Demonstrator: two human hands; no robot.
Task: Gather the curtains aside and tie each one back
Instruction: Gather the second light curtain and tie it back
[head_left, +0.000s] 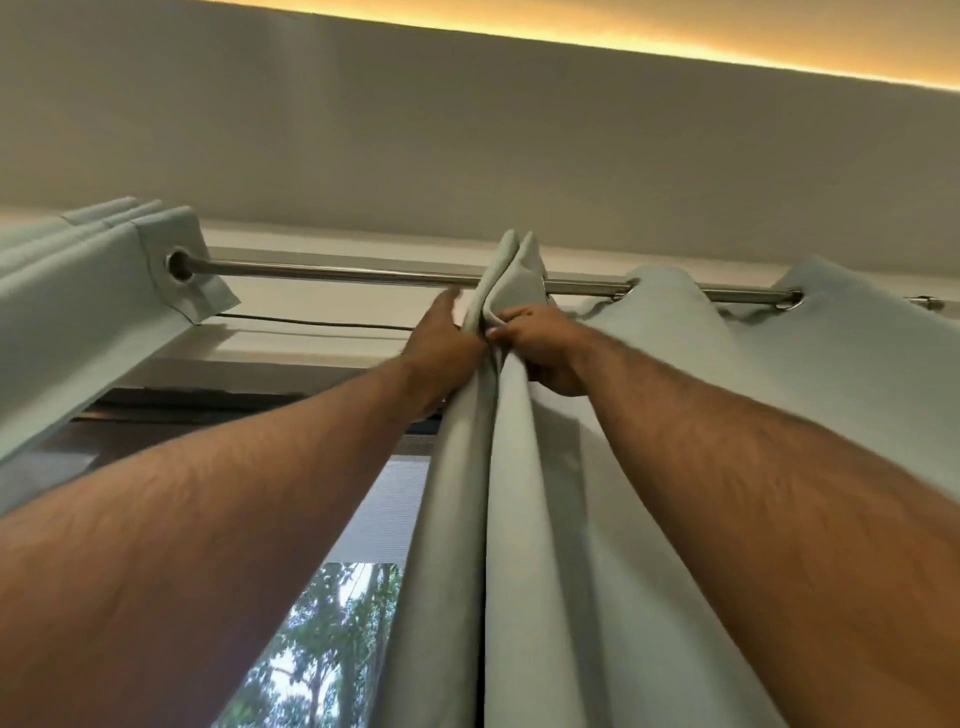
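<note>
Two pale green eyelet curtains hang on a steel rod (332, 273). The left curtain (78, 296) is bunched at the far left. The right curtain (649, 415) hangs from the middle to the right, its leading folds pressed together just below the rod. My left hand (441, 343) lies flat against the left side of those folds, fingers straight and pointing up towards the rod. My right hand (540, 343) grips the same folds from the right, fingers curled into the cloth. No tieback is in view.
A window (332, 639) with trees behind it shows between the curtains, a pleated blind (384, 509) above it. A thin dark cable (311, 323) runs along the wall under the rod. The rod's end cap (927, 302) is at far right.
</note>
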